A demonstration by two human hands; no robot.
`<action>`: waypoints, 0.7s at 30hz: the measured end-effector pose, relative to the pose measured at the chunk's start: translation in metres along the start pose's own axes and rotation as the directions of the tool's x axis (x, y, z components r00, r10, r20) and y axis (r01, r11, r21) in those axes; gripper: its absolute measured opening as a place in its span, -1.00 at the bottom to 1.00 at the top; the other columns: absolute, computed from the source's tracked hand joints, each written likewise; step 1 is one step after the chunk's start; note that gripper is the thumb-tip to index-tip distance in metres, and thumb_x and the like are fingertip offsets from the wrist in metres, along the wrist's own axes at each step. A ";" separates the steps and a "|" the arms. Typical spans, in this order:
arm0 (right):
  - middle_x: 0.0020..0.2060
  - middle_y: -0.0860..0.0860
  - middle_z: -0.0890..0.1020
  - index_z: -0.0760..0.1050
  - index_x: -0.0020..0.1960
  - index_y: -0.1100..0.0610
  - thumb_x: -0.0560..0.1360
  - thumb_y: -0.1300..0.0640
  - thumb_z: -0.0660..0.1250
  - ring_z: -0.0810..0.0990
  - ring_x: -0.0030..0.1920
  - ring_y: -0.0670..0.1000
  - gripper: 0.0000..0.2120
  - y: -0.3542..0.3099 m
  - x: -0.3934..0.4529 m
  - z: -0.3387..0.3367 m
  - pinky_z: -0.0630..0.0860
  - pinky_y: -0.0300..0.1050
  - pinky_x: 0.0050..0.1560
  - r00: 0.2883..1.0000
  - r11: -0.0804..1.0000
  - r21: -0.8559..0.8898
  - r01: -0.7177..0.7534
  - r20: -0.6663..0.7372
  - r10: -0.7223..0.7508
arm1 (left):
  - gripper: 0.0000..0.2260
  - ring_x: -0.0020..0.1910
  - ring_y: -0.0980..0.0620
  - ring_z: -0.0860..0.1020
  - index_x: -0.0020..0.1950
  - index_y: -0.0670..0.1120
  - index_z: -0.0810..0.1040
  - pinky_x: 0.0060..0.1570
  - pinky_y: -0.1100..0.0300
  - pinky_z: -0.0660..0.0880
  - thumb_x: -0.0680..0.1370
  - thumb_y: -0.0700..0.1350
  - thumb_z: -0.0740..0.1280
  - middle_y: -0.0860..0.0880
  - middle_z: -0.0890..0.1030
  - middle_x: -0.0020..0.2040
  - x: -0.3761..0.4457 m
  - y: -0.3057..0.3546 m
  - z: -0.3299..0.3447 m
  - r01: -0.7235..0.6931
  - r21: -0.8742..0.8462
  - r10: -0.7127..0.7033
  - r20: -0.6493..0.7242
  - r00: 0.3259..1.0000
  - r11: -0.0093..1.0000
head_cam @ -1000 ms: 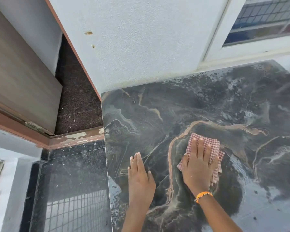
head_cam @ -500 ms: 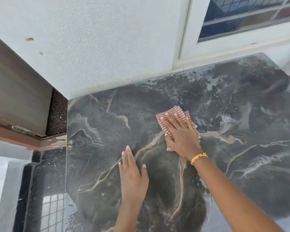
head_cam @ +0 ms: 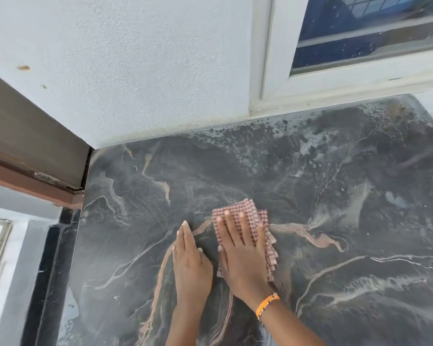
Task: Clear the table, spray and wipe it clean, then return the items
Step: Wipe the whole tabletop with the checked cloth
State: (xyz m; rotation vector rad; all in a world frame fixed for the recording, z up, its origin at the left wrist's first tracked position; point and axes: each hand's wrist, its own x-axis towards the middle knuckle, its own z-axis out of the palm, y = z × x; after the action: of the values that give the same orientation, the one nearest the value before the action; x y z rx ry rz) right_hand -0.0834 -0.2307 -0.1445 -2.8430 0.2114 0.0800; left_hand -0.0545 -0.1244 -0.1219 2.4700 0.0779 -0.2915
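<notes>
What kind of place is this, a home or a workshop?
Most likely a room in a home. A dark marble-patterned table stands against a white textured wall below a white-framed window, and the right hand presses a checked cloth on it, as in housework.

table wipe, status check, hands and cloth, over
Right hand flat on checked cloth, pressing it to marble table. Left hand flat beside it. Spray film by wall. Nothing in the way.
</notes>
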 end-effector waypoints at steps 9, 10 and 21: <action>0.53 -0.10 0.08 0.02 0.52 -0.05 0.57 0.00 0.00 0.00 0.53 0.05 -0.48 0.056 0.145 -0.019 -0.16 0.20 0.48 0.979 0.980 -0.024 0.199 0.049 -0.198 | -0.44 0.53 0.02 -0.05 0.51 -0.08 0.01 0.50 0.06 -0.05 0.57 -0.18 0.19 -0.02 0.07 0.54 0.027 0.016 0.008 -0.106 0.090 0.101 0.066 0.993 0.990; 0.53 -0.09 0.08 0.02 0.52 -0.05 0.57 0.00 0.00 0.00 0.53 0.05 -0.48 0.073 0.153 -0.023 -0.13 0.20 0.49 0.991 0.990 -0.030 0.135 0.020 -0.135 | -0.43 0.53 0.04 -0.07 0.52 -0.07 0.00 0.49 0.08 -0.06 0.58 -0.14 0.19 0.01 0.04 0.54 0.028 0.017 0.011 -0.106 0.089 0.098 0.091 0.991 0.990; 0.52 0.07 0.14 0.04 0.52 0.09 0.56 0.01 0.08 0.05 0.51 0.21 -0.43 0.083 0.093 -0.018 -0.10 0.35 0.40 0.889 0.899 0.082 -0.430 -0.138 0.437 | -0.42 0.52 0.08 -0.16 0.52 -0.03 -0.05 0.49 0.18 -0.08 0.58 -0.03 0.17 0.11 -0.12 0.53 0.027 0.013 0.018 -0.116 0.142 0.099 0.125 0.987 0.983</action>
State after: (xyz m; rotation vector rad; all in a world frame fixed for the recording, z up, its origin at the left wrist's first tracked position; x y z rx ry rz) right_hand -0.0038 -0.3274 -0.1575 -2.6980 0.8697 -0.0517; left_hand -0.0297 -0.1459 -0.1345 2.5870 -0.1317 -0.4083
